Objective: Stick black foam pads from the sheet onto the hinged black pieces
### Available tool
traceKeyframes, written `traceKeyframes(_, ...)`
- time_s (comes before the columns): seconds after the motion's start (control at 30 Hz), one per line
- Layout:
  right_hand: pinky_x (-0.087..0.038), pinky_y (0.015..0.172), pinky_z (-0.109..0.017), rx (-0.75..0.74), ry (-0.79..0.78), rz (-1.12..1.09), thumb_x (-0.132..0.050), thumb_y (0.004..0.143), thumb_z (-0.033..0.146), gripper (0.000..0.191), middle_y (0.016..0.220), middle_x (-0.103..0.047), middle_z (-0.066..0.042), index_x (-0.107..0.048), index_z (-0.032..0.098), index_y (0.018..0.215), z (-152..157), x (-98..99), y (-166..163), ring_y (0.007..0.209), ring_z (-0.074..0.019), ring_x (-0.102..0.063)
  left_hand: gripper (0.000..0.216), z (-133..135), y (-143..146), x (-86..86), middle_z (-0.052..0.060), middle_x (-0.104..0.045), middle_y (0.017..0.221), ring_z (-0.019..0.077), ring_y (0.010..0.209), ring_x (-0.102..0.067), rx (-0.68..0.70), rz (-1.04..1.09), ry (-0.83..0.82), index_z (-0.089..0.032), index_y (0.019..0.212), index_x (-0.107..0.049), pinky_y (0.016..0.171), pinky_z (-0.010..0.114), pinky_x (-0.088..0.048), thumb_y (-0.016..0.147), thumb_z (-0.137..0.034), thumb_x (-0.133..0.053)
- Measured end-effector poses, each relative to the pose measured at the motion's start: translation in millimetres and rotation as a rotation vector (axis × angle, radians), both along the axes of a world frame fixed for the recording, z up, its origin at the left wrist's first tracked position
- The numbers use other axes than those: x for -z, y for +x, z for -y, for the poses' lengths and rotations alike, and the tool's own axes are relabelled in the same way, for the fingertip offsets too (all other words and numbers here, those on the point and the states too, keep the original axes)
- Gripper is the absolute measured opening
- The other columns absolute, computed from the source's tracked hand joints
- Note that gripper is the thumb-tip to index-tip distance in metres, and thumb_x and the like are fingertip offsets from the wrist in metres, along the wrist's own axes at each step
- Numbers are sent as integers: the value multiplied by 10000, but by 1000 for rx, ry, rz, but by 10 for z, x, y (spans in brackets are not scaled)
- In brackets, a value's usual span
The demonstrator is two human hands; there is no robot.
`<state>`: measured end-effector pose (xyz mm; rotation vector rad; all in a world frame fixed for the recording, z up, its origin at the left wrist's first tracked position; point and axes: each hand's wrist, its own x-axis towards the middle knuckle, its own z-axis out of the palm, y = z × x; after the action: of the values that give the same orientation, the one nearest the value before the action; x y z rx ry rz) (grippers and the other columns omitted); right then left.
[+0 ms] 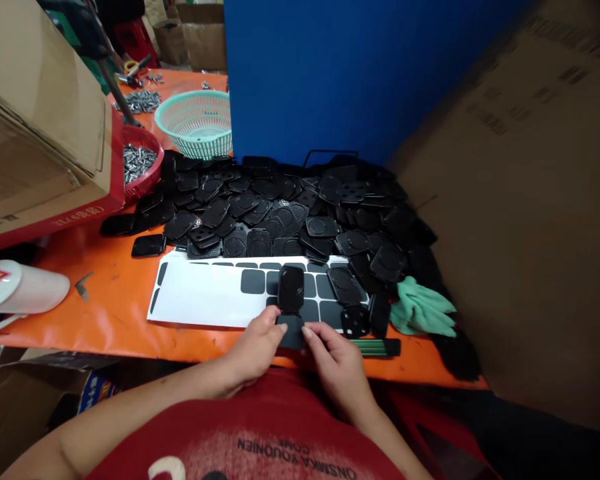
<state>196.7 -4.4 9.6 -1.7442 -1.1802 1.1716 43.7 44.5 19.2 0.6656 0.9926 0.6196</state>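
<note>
My left hand (pixel 255 345) and my right hand (pixel 336 363) meet at the table's front edge, on either side of a dark grey rounded-square pad (pixel 291 335). The left thumb lies on its left side, while the right thumb and forefinger pinch its right edge. Just beyond the pad, in line with it, is a glossy black plastic plate (pixel 291 288); whether the two are joined I cannot tell. Under and behind them lies a white backing sheet (pixel 205 297) with rows of dark grey rounded-square stickers, some places bare. Black plates (pixel 347 285) rest on its right end.
A wide heap of black plastic plates (pixel 280 220) covers the table's back. Left are a white lidded jug (pixel 35 287), a cardboard box (pixel 45 120), a red basket of metal pins (pixel 150 177) and a mint basket (pixel 195 140). Right are a green cloth (pixel 423 307) and large cardboard (pixel 525 220).
</note>
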Motion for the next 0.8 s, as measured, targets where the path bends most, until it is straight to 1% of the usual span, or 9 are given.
traceKeyframes(0.07, -437, 600, -253, -41, 32, 58, -524, 909, 411, 267, 647, -658, -12, -697, 208, 913, -24, -24, -11, 611, -176, -597, 184, -9, -22, -41, 53, -650, 965, 204, 910, -545, 39, -118, 190, -186, 1015, -650, 885, 285, -391, 843, -219, -593)
traceKeyframes(0.13, -454, 624, -258, -71, 93, 146, -509, 920, 380, 252, 722, -697, -27, -698, 214, 931, -54, -37, -28, 653, -185, -632, 217, -13, -38, -66, 63, -645, 979, 213, 905, -547, 62, -190, 328, -185, 1060, -637, 878, 292, -391, 854, -213, -575)
traceKeyframes(0.3, -518, 679, -280, -131, 276, 385, -429, 956, 299, 281, 885, -743, -78, -674, 182, 1029, -99, 12, -69, 755, -205, -695, 361, 2, -55, -35, 119, -621, 1087, 237, 992, -573, 192, -387, 627, -158, 1252, -480, 924, 365, -420, 894, -166, -433)
traceKeyframes(0.4, -548, 714, -307, -192, 359, 539, -402, 960, 256, 311, 962, -746, -123, -652, 137, 1102, -88, 80, -84, 801, -226, -715, 381, 9, -61, -29, 148, -609, 1150, 238, 1037, -582, 220, -445, 706, -147, 1282, -439, 929, 379, -439, 907, -157, -374)
traceKeyframes(0.5, -563, 709, -355, -261, 340, 671, -382, 939, 203, 355, 983, -740, -146, -619, 102, 1183, -84, 123, -80, 811, -263, -717, 393, 11, -64, -52, 155, -607, 1165, 236, 1055, -585, 233, -422, 755, -140, 1289, -439, 946, 376, -440, 902, -155, -373)
traceKeyframes(0.6, -564, 730, -376, -295, 264, 652, -370, 923, 184, 385, 1024, -731, -143, -599, 114, 1223, -124, 107, -34, 864, -277, -710, 340, -4, -56, -56, 127, -623, 1129, 223, 1043, -586, 186, -340, 711, -158, 1226, -493, 957, 358, -432, 897, -179, -413)
traceKeyframes(0.7, -556, 782, -347, -235, 256, 434, -398, 950, 268, 340, 1056, -722, -119, -625, 157, 1176, -193, 41, 42, 912, -244, -698, 219, -36, -33, -15, 88, -653, 1026, 202, 952, -601, 62, -138, 450, -167, 1076, -548, 898, 340, -457, 886, -248, -476)
traceKeyframes(0.77, -552, 747, -307, -184, 256, 277, -462, 943, 333, 285, 971, -730, -85, -662, 183, 1080, -228, -8, 70, 839, -211, -694, 203, -53, -15, 19, 71, -662, 993, 190, 918, -603, 3, 16, 285, -166, 1025, -550, 864, 326, -469, 848, -265, -540)
traceKeyframes(0.8, -545, 719, -290, -167, 264, 230, -499, 931, 347, 250, 910, -728, -67, -678, 193, 1011, -237, -28, 67, 794, -199, -685, 219, -57, -9, 31, 62, -664, 984, 184, 912, -600, -17, 52, 241, -165, 1018, -549, 852, 316, -471, 820, -255, -576)
